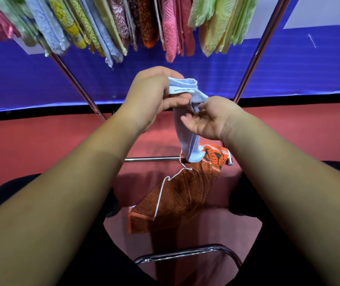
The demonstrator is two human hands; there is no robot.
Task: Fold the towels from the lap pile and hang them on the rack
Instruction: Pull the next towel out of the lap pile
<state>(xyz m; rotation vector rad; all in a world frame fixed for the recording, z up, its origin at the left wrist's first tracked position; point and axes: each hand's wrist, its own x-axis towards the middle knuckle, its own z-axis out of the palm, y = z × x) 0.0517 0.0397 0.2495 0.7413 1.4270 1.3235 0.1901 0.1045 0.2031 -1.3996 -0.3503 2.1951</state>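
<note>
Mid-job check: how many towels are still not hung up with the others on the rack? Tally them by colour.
Light blue towel: 1
Orange patterned towel: 1
Total: 2

The hung towels point(123, 23) fill the 12 o'clock edge, packed side by side. From under them the left rack leg point(76, 83) slants down from 10 o'clock and the right rack leg point(261, 50) from 2 o'clock. Between the two legs, near the centre, the left hand point(150, 96) sits at 10 o'clock of the right hand point(210, 118), close beside it. The held towel point(185, 129) hangs from both hands toward 6 o'clock, its lower end overlapping the draped towel point(185, 193). That towel lies over the crossbar point(150, 159) and trails toward 7 o'clock (stopping short of the chair tube point(185, 251), nearest the viewer at 6 o'clock).
</note>
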